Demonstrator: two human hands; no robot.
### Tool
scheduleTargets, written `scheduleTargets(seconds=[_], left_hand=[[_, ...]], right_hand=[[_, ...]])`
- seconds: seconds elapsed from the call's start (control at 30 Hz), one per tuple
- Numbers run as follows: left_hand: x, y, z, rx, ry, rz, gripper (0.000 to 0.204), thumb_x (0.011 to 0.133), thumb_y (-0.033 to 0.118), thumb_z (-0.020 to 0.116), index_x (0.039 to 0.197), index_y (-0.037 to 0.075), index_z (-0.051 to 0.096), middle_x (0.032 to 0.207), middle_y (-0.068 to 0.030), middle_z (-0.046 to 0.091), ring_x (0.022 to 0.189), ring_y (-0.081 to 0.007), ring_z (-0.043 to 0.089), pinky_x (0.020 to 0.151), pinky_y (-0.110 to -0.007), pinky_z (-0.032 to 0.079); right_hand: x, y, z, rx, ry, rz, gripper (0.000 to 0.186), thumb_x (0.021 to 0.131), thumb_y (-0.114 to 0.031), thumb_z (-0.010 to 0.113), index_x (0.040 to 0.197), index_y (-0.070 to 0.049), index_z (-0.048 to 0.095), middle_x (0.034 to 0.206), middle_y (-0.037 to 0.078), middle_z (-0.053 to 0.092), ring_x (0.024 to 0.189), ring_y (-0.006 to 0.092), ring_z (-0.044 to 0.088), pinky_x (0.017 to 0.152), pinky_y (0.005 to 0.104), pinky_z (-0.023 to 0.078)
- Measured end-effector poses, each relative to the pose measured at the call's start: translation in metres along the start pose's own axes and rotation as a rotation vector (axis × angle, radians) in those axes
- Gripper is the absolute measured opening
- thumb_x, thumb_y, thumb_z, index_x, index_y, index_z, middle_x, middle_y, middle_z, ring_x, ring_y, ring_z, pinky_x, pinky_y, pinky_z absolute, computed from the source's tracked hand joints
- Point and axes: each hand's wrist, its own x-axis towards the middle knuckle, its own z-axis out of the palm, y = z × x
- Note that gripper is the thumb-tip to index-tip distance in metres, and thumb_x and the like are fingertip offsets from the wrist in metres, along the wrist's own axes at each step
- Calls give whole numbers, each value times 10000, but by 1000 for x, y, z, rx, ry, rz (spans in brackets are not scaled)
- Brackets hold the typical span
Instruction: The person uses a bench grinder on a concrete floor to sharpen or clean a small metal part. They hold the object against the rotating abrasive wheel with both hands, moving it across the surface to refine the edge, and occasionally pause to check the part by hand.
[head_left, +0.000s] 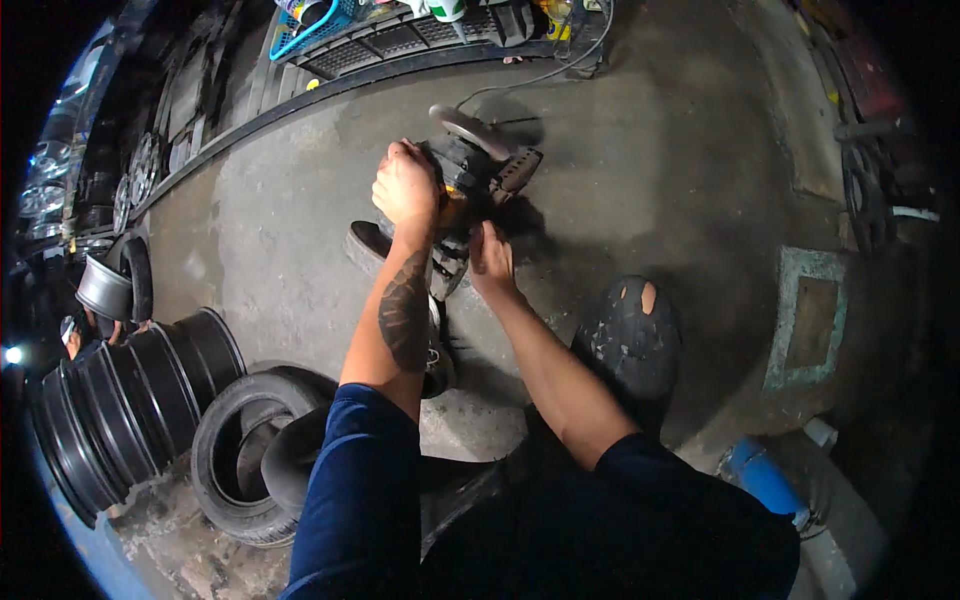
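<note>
On the concrete floor in front of me is a black and yellow power machine (462, 170), with a round grey wheel (470, 131) at its far end. Dark slotted parts (516, 176) stick out at its right side. My left hand (404, 186) is closed over the machine's left side, its fingers curled. Lower down, my right hand (491, 258) is beside the machine's near end with the fingers bent together. What those fingers pinch, if anything, is hidden. A thin cable (540, 84) runs from near the wheel up to the rack.
A black crate rack (390, 55) holding bottles and a blue basket (310, 35) stands at the far side. Black wheel rims (140, 395) and a tyre (235, 450) lie at left. My knee (630, 345) is at right, with a blue cylinder (765, 478) beyond.
</note>
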Motion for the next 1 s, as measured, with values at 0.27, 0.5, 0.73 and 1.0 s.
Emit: scheduleTargets(seconds=[0.27, 0.5, 0.73, 1.0], left_hand=[[4, -6, 3, 43, 8, -47, 316, 929, 328, 510, 773, 70, 605, 766, -176, 672, 696, -404, 661, 605, -505, 527], [1, -3, 13, 57, 2, -27, 318, 937, 326, 500, 787, 67, 608, 786, -180, 675, 704, -419, 657, 608, -510, 522], [5, -4, 1, 48, -15, -14, 324, 945, 323, 487, 786, 67, 608, 794, -185, 674, 697, -419, 657, 602, -511, 521], [4, 1, 1, 36, 8, -3, 330, 947, 321, 486, 769, 67, 597, 780, -186, 672, 678, -414, 656, 583, -512, 518]], right_hand=[[4, 17, -6, -67, -127, -176, 183, 864, -61, 544, 1024, 12, 494, 889, 265, 592, 844, 467, 562, 688, 512, 436], [-8, 43, 11, -70, -85, 84, 257, 886, -96, 550, 1125, -11, 509, 884, 217, 629, 834, 461, 575, 732, 538, 440], [41, 22, -10, 20, 168, 315, 258, 964, -243, 398, 1005, -75, 589, 1024, 134, 679, 914, 389, 614, 766, 496, 462], [53, -30, -25, 245, 293, -37, 219, 950, -113, 430, 1099, -106, 590, 1057, 103, 677, 901, 342, 649, 782, 392, 502]])
